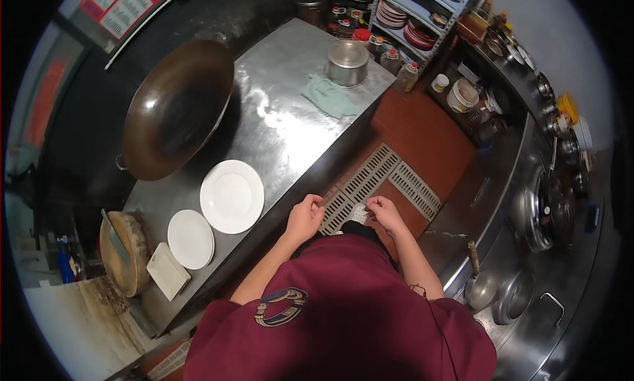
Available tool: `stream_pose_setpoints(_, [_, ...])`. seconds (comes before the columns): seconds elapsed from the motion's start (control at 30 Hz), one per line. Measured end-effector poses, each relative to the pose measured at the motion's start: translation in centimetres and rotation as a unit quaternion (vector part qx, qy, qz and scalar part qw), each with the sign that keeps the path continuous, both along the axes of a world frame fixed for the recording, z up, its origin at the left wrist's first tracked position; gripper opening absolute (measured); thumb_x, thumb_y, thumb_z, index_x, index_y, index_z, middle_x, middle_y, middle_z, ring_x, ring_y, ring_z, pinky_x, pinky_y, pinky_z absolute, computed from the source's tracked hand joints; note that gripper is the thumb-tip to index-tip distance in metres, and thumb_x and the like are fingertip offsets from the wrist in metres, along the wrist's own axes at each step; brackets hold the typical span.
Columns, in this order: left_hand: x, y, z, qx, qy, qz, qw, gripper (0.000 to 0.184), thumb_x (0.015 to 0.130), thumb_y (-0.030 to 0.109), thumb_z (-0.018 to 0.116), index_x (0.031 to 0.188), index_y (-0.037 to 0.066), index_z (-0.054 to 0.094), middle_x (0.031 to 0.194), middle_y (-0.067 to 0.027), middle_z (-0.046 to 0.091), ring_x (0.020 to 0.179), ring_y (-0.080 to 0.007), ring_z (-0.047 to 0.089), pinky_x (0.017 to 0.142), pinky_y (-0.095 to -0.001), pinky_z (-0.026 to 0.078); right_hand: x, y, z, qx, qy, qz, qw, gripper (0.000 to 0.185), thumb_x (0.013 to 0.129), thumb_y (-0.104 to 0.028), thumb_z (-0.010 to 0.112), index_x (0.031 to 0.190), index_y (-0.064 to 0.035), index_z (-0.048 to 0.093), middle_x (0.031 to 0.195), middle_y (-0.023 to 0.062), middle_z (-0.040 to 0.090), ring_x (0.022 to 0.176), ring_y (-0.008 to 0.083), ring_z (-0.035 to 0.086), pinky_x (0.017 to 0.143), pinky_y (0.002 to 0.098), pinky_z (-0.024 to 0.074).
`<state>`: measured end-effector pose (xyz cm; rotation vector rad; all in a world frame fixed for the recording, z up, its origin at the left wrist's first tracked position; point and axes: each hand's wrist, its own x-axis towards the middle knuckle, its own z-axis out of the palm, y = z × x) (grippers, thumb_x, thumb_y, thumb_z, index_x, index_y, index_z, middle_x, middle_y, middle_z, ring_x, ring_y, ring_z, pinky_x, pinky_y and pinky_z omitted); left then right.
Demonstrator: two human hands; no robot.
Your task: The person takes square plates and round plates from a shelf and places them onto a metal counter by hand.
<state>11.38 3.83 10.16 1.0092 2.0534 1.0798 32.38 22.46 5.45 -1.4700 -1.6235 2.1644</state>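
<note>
My left hand (306,218) hangs in front of my body near the worktop's edge, fingers loosely curled, with nothing visible in them. To its right, my right hand (385,214) has thumb and fingers drawn together. A small white piece with dark marks (359,214) shows beside those fingertips; I cannot tell whether they grip it or it lies lower down. On the steel worktop (277,140) left of my hands are a large white plate (232,196), a smaller stack of white plates (191,239) and a rectangular white dish (168,271).
A large wok (178,110) rests tilted on the worktop. A cleaver (117,241) lies on a round chopping block (125,262). A metal pot (347,63) stands beside a green cloth (329,97). Floor drain grates (366,183) lie ahead; a ladle (481,288) is on the right counter.
</note>
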Motion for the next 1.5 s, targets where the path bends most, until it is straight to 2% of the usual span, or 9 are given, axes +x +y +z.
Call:
stream_pose_setpoints(0.1, [0.5,3.2,0.6,-0.015,0.011,-0.017,1.0,0.027,0.092,0.014,0.065,0.113,-0.002,0.062,0.073,-0.0114,0.065,0.068,-0.0236,0.067,0.067,-0.0345,0.052,1.6,2.3,-0.6,-0.005,0.026,-0.048,0.998,0.018,0.097,-0.013,0.061,0.108,-0.0009,0.066,0.093,0.0063,0.067,0.08,0.0132,0.063,0.065,0.0272,0.0515])
stream_pose_setpoints(0.3, [2.0,9.4,0.7,-0.016,0.015,-0.061,0.998,0.026,0.092,0.014,0.065,0.113,-0.002,0.062,0.074,-0.0092,0.065,0.066,-0.0207,0.066,0.066,-0.0332,0.051,4.8,6.6,-0.6,-0.018,0.051,-0.105,0.993,0.018,0.097,-0.011,0.06,0.11,0.0015,0.064,0.093,0.007,0.067,0.078,0.0129,0.063,0.071,0.0257,0.0516])
stream_pose_setpoints(0.63, [6.2,20.0,0.4,-0.022,0.025,-0.136,0.99,0.026,0.094,0.014,0.065,0.114,-0.001,0.062,0.077,-0.0092,0.065,0.067,-0.0188,0.064,0.066,-0.0324,0.051,11.3,12.8,-0.5,-0.018,0.045,-0.183,0.982,0.019,0.098,-0.013,0.059,0.113,-0.0005,0.062,0.095,0.0066,0.068,0.078,0.0118,0.063,0.07,0.0252,0.0497])
stream_pose_setpoints(0.83, [9.0,24.8,1.2,-0.026,-0.019,-0.18,0.983,0.025,0.095,0.016,0.065,0.113,-0.002,0.062,0.076,-0.006,0.062,0.068,-0.0135,0.061,0.066,-0.0301,0.05,14.8,15.8,-0.3,-0.008,0.065,-0.223,0.973,0.019,0.1,-0.014,0.058,0.114,-0.0018,0.062,0.096,0.0064,0.069,0.08,0.0119,0.063,0.072,0.0253,0.0496])
stream_pose_setpoints(0.87, [9.2,25.4,1.3,-0.034,-0.024,-0.188,0.981,0.024,0.096,0.017,0.065,0.111,-0.002,0.062,0.077,-0.0041,0.061,0.069,-0.0109,0.058,0.066,-0.0292,0.049,15.2,16.1,-0.2,-0.009,0.063,-0.228,0.971,0.019,0.1,-0.014,0.059,0.114,-0.0018,0.062,0.096,0.0063,0.069,0.08,0.0117,0.063,0.072,0.0252,0.0496])
stream_pose_setpoints(1.17, [9.5,30.2,2.0,-0.044,-0.095,-0.197,0.975,0.016,0.098,0.017,0.065,0.097,0.001,0.064,0.078,0.0009,0.061,0.069,-0.0062,0.055,0.064,-0.0258,0.047,15.4,19.1,0.3,-0.007,0.076,-0.254,0.964,0.021,0.103,-0.018,0.057,0.115,-0.0026,0.062,0.099,0.0065,0.07,0.082,0.0113,0.064,0.074,0.0244,0.0508])
stream_pose_setpoints(1.27, [9.5,32.9,-0.1,-0.023,-0.146,-0.211,0.966,0.013,0.097,0.015,0.065,0.094,0.003,0.064,0.077,0.0026,0.061,0.069,-0.0054,0.053,0.064,-0.0245,0.047,15.4,20.9,0.5,-0.004,0.069,-0.27,0.96,0.019,0.103,-0.017,0.058,0.115,-0.0026,0.062,0.099,0.0062,0.07,0.082,0.0111,0.064,0.073,0.0246,0.0506])
stream_pose_setpoints(1.37, [9.5,36.9,-0.2,-0.024,-0.167,-0.237,0.957,0.012,0.097,0.014,0.065,0.092,0.004,0.064,0.077,0.0033,0.06,0.069,-0.0049,0.053,0.064,-0.0239,0.046,15.3,23.2,1.3,0.005,0.057,-0.29,0.955,0.019,0.102,-0.016,0.058,0.114,-0.0021,0.062,0.098,0.006,0.07,0.082,0.0109,0.063,0.073,0.0249,0.0505])
stream_pose_setpoints(1.5, [8.8,43.3,0.1,-0.049,-0.174,-0.266,0.947,0.012,0.094,0.014,0.064,0.094,0.002,0.065,0.079,-0.0007,0.065,0.072,-0.0077,0.058,0.066,-0.0274,0.05,14.8,27.5,2.8,0.032,0.054,-0.323,0.944,0.02,0.103,-0.016,0.058,0.115,-0.0011,0.063,0.099,0.0063,0.07,0.083,0.0107,0.063,0.073,0.025,0.0507])
